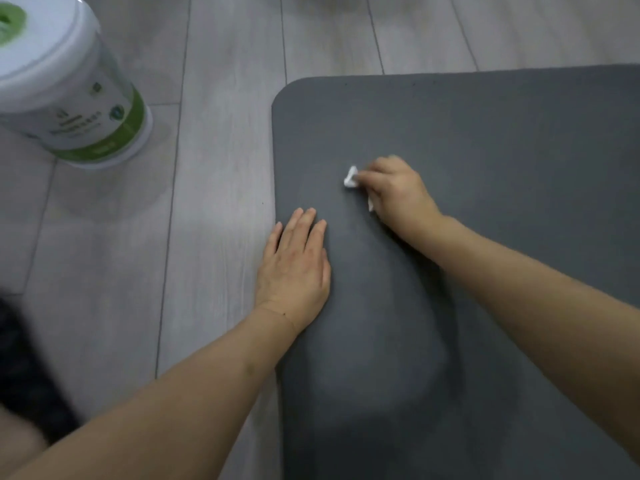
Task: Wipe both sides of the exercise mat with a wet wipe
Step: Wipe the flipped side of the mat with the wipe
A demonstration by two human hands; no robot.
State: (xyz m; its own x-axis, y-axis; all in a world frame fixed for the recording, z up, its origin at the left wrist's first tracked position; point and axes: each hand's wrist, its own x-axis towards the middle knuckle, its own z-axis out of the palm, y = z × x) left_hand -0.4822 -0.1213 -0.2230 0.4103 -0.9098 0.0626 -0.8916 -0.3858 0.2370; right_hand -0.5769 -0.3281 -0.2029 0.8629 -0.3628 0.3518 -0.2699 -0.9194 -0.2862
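Single head-worn wide-angle view, steeply downward and close over mat (485, 140) corner and floor (214, 168).

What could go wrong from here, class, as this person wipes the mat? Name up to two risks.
1. The wipe is bunched small in the right hand, so each stroke covers little and patches of the mat may be missed.
2. The left hand lies flat on the mat's edge; the part under it could go unwiped unless it moves.

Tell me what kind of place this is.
Probably a room at home: a grey exercise mat lies flat on pale wood-look plank flooring, with a white and green tub of wipes standing beside it.
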